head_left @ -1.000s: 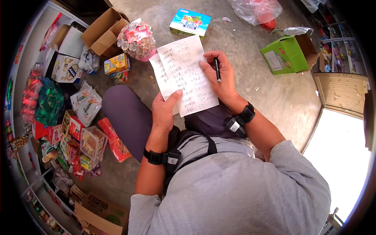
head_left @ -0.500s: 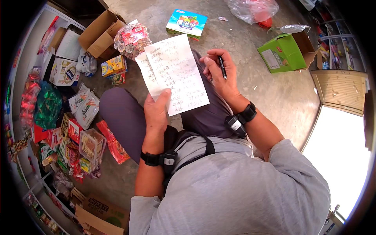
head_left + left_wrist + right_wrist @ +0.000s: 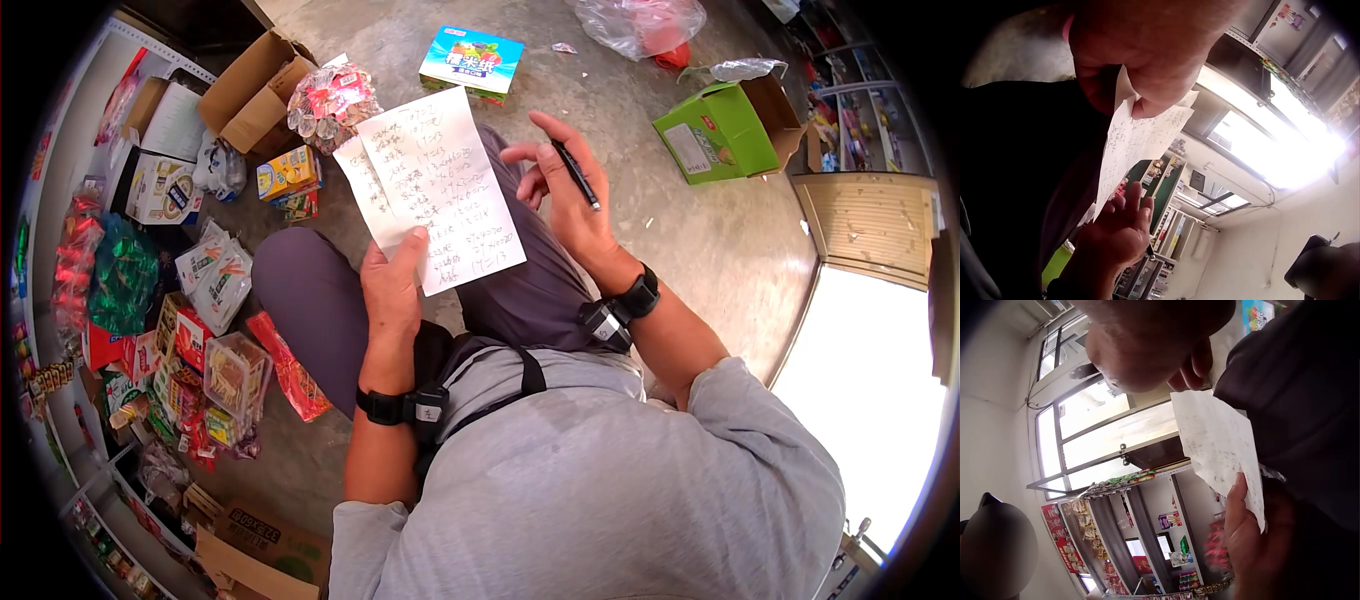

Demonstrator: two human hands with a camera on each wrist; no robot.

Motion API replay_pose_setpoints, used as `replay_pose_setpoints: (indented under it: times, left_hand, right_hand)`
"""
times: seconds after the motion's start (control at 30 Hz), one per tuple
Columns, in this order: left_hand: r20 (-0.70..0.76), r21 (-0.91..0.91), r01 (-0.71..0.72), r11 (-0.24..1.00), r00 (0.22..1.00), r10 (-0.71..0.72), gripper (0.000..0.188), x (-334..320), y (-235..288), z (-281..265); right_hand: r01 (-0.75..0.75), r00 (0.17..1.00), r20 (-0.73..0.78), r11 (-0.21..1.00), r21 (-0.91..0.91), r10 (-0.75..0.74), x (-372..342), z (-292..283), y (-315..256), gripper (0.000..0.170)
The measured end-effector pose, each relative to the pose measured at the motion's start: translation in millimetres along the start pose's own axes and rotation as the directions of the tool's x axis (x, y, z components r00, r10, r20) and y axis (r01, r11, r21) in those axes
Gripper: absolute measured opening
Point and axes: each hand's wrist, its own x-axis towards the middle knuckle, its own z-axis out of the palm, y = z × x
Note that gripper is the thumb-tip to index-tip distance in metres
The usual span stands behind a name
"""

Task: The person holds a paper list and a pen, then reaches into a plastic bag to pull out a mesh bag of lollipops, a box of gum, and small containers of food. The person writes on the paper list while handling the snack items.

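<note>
Two overlapping handwritten paper sheets point(image 3: 450, 195) hang over the person's lap in the head view. My left hand point(image 3: 392, 290) pinches them at the lower left, thumb on top of the writing. My right hand point(image 3: 578, 215), just right of the papers and apart from them, holds a black pen point(image 3: 576, 176) across the base of its thumb, with the index finger stretched out. In the left wrist view, the sheets point(image 3: 1141, 137) droop below the left hand, and the right hand point(image 3: 1119, 234) appears beyond. The right wrist view shows the written sheet point(image 3: 1222, 440) held by the left thumb.
A blue box point(image 3: 472, 62) lies on the floor ahead, beside a tub of wrapped sweets point(image 3: 335, 105) and an opened cardboard box point(image 3: 255, 95). At right stands a green carton point(image 3: 715, 135). Piled snack packs point(image 3: 190, 370) spread along the left shelves. A clear plastic bag point(image 3: 645, 25) lies far ahead.
The right hand has come off the sheets, moved slightly right, and its index finger has straightened. The papers and left hand have shifted left and toward the body. The pen has tilted.
</note>
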Motion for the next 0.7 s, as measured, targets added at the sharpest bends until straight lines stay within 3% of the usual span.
replay_pose_setpoints:
  times: [0.2,0.33,0.43,0.7]
  left_hand:
    - [-0.005,0.048,-0.041,0.998,0.999,0.042,0.03,0,0,-1]
    - [-0.001,0.048,-0.05,0.998,0.999,0.05,0.029,0,-1,-3]
    - [-0.009,0.044,-0.055,0.998,0.998,0.055,0.028,-1,-2,-3]
    - [0.035,0.013,0.031,0.999,0.999,-0.032,0.028,-1,-1,-2]
  right_hand:
    - [-0.184,0.973,0.131,0.98,-0.07,0.192,-5,1,1,0.026]
    - [-0.091,0.979,0.177,0.994,-0.067,0.102,-8,6,10,0.021]
    - [-0.1,0.982,0.151,0.99,-0.1,0.114,-9,6,9,0.018]
    - [0.003,0.992,0.119,0.957,-0.289,0.033,-5,11,-4,0.02]
